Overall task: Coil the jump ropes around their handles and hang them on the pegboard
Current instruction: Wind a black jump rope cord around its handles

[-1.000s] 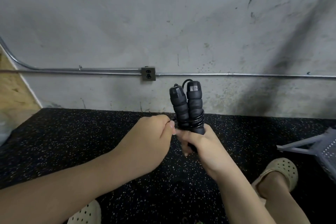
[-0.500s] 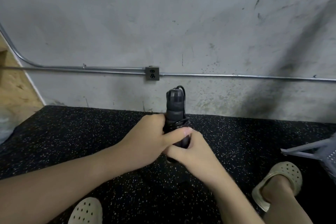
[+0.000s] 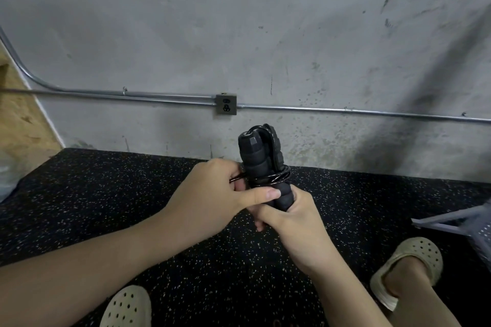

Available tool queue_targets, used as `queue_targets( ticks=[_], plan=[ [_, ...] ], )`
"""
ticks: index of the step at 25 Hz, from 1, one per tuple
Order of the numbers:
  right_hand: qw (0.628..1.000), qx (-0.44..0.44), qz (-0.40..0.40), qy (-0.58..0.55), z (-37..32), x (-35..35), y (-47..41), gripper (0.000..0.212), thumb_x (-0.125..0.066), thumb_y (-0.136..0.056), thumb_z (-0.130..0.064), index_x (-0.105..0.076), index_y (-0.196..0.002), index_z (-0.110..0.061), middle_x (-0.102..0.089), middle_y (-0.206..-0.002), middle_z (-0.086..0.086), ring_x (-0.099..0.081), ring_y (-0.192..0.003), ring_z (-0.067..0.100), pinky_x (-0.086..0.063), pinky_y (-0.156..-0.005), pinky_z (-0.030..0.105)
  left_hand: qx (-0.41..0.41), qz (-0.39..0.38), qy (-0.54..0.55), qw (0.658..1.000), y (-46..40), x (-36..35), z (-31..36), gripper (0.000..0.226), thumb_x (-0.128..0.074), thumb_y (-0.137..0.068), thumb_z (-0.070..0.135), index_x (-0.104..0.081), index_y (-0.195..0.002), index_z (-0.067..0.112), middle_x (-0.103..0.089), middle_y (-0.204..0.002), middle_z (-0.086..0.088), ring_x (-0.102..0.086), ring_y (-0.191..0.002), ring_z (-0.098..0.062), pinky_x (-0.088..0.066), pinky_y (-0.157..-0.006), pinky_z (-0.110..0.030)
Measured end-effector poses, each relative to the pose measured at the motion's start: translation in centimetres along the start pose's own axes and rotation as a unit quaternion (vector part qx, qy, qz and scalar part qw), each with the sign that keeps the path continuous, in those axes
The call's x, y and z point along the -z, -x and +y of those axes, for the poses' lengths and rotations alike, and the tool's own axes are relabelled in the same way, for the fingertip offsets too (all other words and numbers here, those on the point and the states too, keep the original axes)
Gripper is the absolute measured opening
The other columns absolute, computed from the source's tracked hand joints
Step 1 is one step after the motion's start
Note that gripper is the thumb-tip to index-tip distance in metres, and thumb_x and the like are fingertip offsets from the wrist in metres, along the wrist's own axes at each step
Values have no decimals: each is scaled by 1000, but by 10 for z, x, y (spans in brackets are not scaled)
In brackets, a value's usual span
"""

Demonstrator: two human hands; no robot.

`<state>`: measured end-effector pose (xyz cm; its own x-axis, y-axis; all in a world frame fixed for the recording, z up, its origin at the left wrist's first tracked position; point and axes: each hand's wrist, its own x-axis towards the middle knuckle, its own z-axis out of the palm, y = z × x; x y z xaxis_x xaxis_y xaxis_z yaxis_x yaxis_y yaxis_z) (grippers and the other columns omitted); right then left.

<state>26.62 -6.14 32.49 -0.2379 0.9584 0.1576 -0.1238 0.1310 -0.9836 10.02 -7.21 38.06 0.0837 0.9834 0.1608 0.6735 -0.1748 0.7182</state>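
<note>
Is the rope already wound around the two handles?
Yes, several black rope turns circle both handles above the hands' grip.

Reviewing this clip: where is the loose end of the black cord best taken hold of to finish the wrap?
Probably the short stretch of cord sticking out left of the upright handles, approached from the left, just beside the coils. The left hand already pinches there; the right hand grips the handles' lower ends.
</note>
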Motion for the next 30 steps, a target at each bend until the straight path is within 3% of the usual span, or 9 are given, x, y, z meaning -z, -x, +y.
queue_targets(
  ticks=[3, 7, 11, 14, 17, 20, 23, 26, 30],
  plan=[
    [998, 2, 61, 36, 4, -12, 0, 13, -76, -79, -1, -65, -73, -5, -62, -61, 10, -53, -56, 16, -43, -53, 25, -17, 28, 55, 998, 6, -8, -2, 12, -79, -82, 53, -74, -86, 42, -70, -69, 5, -67, -68, -8, -58, -76, -45],
    [998, -9, 63, -2, 7, -29, 3, 24, -70, -84, 8, -69, -67, -10, -65, -60, 0, -52, -54, 7, -41, -52, 19, -9, 75, 18, 997, 12, -15, -9, 27, -73, -81, 57, -66, -79, 31, -65, -64, 9, -62, -63, -7, -56, -67, -36],
    [997, 17, 80, 3, 10, -44, 9, 27, -66, -82, 7, -72, -68, -15, -69, -61, -7, -55, -54, -2, -42, -52, 13, -31, 96, -33, 994, 17, -15, -2, 45, -71, -71, 69, -51, -67, 29, -55, -59, 23, -49, -54, -3, -35, -53, -18],
    [998, 22, 66, -1, 12, -45, 10, 23, -67, -85, 7, -75, -76, -13, -71, -64, -7, -57, -53, -2, -43, -52, 13, -32, 88, 45, 995, 13, -10, 2, 30, -77, -74, 59, -64, -75, 32, -62, -62, 28, -59, -61, 7, -46, -60, -11],
    [989, -13, -68, -134, 6, -34, 6, 13, -73, -87, -8, -75, -99, -4, -75, -87, 10, -69, -76, 22, -55, -70, 29, -32, 60, 124, 990, 10, 1, 3, 35, -69, -72, 60, -73, -90, 30, -76, -80, 11, -71, -63, -5, -55, -57, -20],
    [904, -72, -234, -352, -1, -23, 10, 31, -78, -82, -15, -66, -108, -2, -61, -82, 14, -59, -66, 25, -53, -62, 34, -40, -31, 194, 980, 9, 4, 10, 30, -75, -87, 53, -73, -94, 24, -75, -79, -9, -68, -54, -17, -51, -46, -25],
    [942, -50, -200, -264, 0, -17, 11, 12, -71, -75, -11, -62, -80, -7, -44, -61, 8, -50, -50, 21, -45, -53, 32, -66, -43, 151, 985, 2, 0, 7, 38, -66, -77, 64, -75, -90, 29, -77, -82, 3, -71, -74, -7, -51, -66, -18],
    [987, -11, -124, -98, -4, -2, 9, 15, -61, -72, -4, -46, -67, -5, -42, -56, 9, -57, -49, 25, -41, -56, 33, 1, -15, 9, 1000, -4, 2, 6, 78, -54, -57, 94, -53, -58, 16, -49, -49, 9, -45, -48, -5, -33, -48, -22],
    [996, 9, -92, 15, -6, 12, 13, 16, -60, -77, -13, -54, -63, -15, -63, -58, 11, -60, -60, 27, -40, -62, 37, -12, 2, -79, 997, -2, 4, 12, 94, -34, -44, 111, -37, -55, 17, -32, -48, 10, -32, -46, -8, -29, -48, -23]
  ],
)
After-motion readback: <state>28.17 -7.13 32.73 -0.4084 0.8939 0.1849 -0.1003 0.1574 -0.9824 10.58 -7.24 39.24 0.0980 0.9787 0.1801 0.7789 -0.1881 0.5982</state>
